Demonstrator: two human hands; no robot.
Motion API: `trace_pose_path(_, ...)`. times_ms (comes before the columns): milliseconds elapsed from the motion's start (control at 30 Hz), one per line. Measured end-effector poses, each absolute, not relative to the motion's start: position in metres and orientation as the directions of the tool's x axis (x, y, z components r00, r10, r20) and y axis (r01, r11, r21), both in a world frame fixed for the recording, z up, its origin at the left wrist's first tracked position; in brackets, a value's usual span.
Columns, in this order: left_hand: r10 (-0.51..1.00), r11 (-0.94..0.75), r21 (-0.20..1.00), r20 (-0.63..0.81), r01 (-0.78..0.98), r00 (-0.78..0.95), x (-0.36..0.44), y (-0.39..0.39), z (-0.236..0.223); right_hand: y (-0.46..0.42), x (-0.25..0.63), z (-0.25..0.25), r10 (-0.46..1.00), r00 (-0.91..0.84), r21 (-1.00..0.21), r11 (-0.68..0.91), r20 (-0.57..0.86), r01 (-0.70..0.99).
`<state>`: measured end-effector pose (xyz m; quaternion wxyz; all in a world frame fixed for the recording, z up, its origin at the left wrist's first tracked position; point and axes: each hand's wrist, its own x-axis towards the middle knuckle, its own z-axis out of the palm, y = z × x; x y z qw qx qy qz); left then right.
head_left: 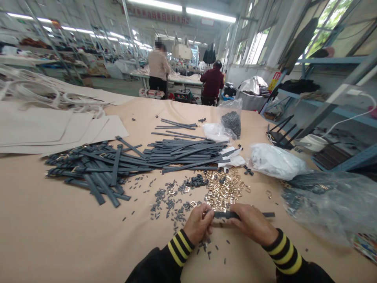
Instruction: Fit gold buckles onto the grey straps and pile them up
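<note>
A dark grey strap runs level between my two hands at the front of the table. My left hand is closed in a pinch at the strap's left end; what sits under the fingertips is partly hidden. Farther along, my right hand grips the same strap from above, its right end sticking out past the knuckles. Just beyond the hands lies a heap of gold buckles. Small dark grey pieces are scattered left of them, with a cluster of dark loops nearby.
Loose straps are stacked mid-table, and straps with buckles are piled at left. Beige sheets cover the far left. A clear bag of dark parts, a white plastic bag and a large clear bag stand right. Two people work behind.
</note>
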<state>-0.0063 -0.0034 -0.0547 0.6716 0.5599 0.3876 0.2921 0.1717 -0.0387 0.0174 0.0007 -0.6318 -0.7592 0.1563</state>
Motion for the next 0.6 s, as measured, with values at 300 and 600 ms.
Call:
trace_pose_path(300, 0.820, 0.075, 0.990, -0.130, 0.121, 0.557, -0.007, -0.006, -0.057, -0.042, 0.152, 0.007, 0.927, -0.276, -0.386, 0.165, -0.253, 0.908)
trace_pose_path(600, 0.830, 0.057, 0.984, -0.140, 0.167, 0.540, -0.006, -0.006, -0.057, -0.043, 0.156, 0.000, 0.885, -0.425, -0.686, 0.190, -0.190, 0.702)
